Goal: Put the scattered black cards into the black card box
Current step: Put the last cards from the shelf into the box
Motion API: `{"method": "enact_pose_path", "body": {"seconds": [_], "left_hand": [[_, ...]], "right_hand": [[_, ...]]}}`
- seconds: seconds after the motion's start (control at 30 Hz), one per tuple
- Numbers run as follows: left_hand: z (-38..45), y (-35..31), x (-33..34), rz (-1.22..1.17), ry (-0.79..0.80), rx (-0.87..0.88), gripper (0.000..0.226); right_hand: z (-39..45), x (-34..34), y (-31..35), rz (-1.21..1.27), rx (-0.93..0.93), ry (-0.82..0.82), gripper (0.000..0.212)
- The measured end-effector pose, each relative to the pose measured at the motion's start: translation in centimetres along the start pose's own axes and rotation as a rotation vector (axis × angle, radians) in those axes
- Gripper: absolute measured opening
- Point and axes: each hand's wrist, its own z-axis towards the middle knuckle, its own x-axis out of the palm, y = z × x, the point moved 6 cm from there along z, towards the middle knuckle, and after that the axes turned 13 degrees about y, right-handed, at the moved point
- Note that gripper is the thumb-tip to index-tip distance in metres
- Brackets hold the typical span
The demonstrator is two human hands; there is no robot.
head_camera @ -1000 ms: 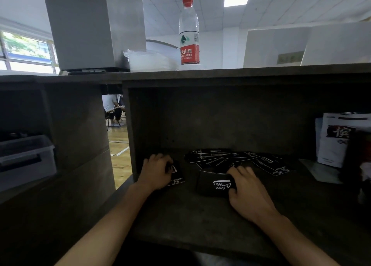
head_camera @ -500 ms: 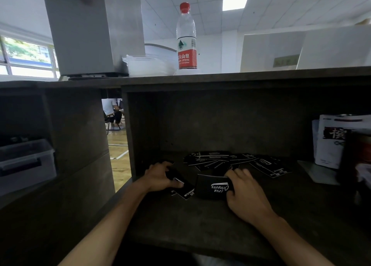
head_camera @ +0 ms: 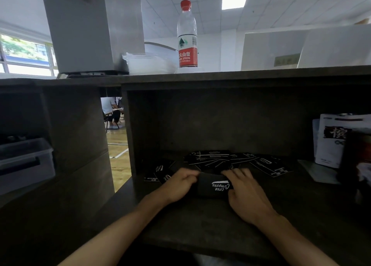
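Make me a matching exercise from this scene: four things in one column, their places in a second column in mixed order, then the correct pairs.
Things:
1. water bottle
2. black card box
3. fan of black cards
4. clear plastic bin

Places:
A. far left compartment
B. between the left hand and right hand
C. on top of the shelf
D. behind the box, deeper in the shelf

Pairs: 1-C, 2-B, 3-D, 4-A
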Motion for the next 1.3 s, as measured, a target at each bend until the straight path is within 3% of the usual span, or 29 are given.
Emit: {"method": "enact_pose_path", "body": {"seconds": [0.03, 0.1, 0.17, 0.23, 0.3, 0.43, 0.57, 0.67, 0.77, 0.83, 0.87, 0.93, 1.0, 1.07, 1.13, 1.2, 1.3], "left_hand": [[0.1, 0.4, -0.4, 0.107, -0.026, -0.021, 0.039], [-0.4, 1.5, -3.3, 0.410, -0.256, -0.113, 0.032], [-2.0, 3.2, -6.5, 0.703, -0.469, -0.336, 0.036], [-3.2, 5.8, -7.9, 0.769, -0.388, -0.606, 0.066], [-3.5, 7.3, -7.9, 0.709, -0.271, -0.717, 0.078], [-2.8, 6.7, -7.8, 0.631, -0.368, -0.608, 0.054], [-2.7, 7.1, -7.3, 0.643, -0.271, -0.685, 0.081], [-2.7, 6.9, -8.0, 0.622, -0.259, -0.724, 0.088], [-2.5, 6.7, -8.5, 0.489, -0.117, -0.785, 0.095], [-1.9, 6.1, -8.4, 0.373, -0.084, -0.722, 0.072], [-1.6, 5.5, -8.4, 0.305, -0.168, -0.635, 0.050], [-1.8, 4.0, -8.6, 0.110, -0.492, -0.415, 0.012], [-2.5, 2.1, -8.1, -0.022, -0.724, -0.180, 0.013], [-1.6, 0.8, -6.4, -0.061, -0.586, -0.067, 0.020], [-0.7, 0.0, -3.8, -0.036, -0.365, -0.036, 0.023], [-0.5, -0.4, -2.0, -0.088, -0.250, -0.006, 0.023], [-0.1, -0.3, -0.2, -0.179, -0.080, -0.020, 0.029]], "right_hand": [[0.1, 0.0, 0.0, -0.016, -0.003, -0.006, 0.053], [0.1, -0.1, -0.1, -0.030, 0.003, -0.021, 0.047], [0.1, -0.1, -0.1, -0.040, 0.007, -0.034, 0.045], [0.0, -0.1, 0.1, -0.048, 0.002, -0.042, 0.044], [-0.1, -0.1, 0.1, -0.049, 0.000, -0.036, 0.043], [-0.2, -0.3, 0.2, -0.045, 0.010, -0.035, 0.043], [-0.4, -0.4, 0.3, -0.052, 0.014, -0.031, 0.043], [-0.5, -0.5, 0.3, -0.051, 0.017, -0.029, 0.043], [-0.4, -0.5, 0.4, -0.042, 0.008, -0.028, 0.043], [-0.3, -0.5, 0.4, -0.039, 0.008, -0.029, 0.043], [-0.2, -0.5, 0.4, -0.036, 0.007, -0.031, 0.043], [-0.2, -0.4, 0.3, -0.025, 0.009, -0.032, 0.046], [-0.2, -0.3, 0.2, -0.009, 0.015, -0.026, 0.052], [-0.1, -0.4, 0.0, 0.006, 0.027, -0.023, 0.062], [-0.2, -0.4, -0.2, 0.042, 0.051, -0.019, 0.072], [-0.2, -0.3, -0.2, 0.068, 0.062, -0.010, 0.077], [-0.1, -0.3, 0.0, 0.017, 0.021, -0.015, 0.062]]}}
